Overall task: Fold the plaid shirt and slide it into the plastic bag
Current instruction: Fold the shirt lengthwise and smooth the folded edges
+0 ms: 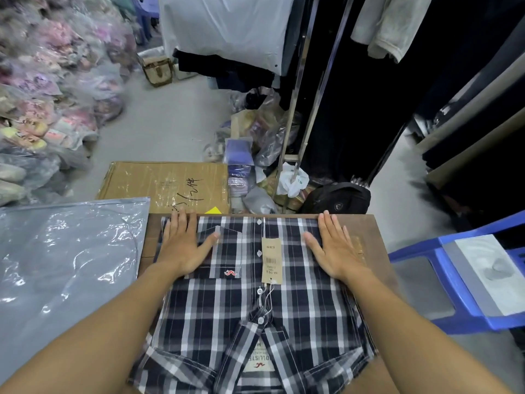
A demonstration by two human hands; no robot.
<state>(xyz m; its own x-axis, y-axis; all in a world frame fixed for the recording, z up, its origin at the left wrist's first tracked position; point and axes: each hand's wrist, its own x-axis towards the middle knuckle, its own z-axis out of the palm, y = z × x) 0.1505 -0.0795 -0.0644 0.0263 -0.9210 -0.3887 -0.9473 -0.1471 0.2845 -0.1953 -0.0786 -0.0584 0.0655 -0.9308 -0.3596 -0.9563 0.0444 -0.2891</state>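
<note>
The navy, white and grey plaid shirt (250, 305) lies folded, front up, on a small brown table (366, 231), its collar nearest me and a paper price tag (272, 260) on the button line. My left hand (184, 245) rests flat with fingers spread on the shirt's far left part, beside the chest pocket. On the far right part my right hand (332, 248) presses flat the same way. Neither hand grips anything. The clear plastic bag (68, 265) lies flat to the left of the shirt, apart from both hands.
A flattened cardboard box (167, 186) lies on the floor beyond the table. A blue plastic chair (460, 282) stands at the right. Bagged clothes pile up at the far left (42, 109). A metal rack with dark garments (355, 95) and a black bag (338, 199) stand behind.
</note>
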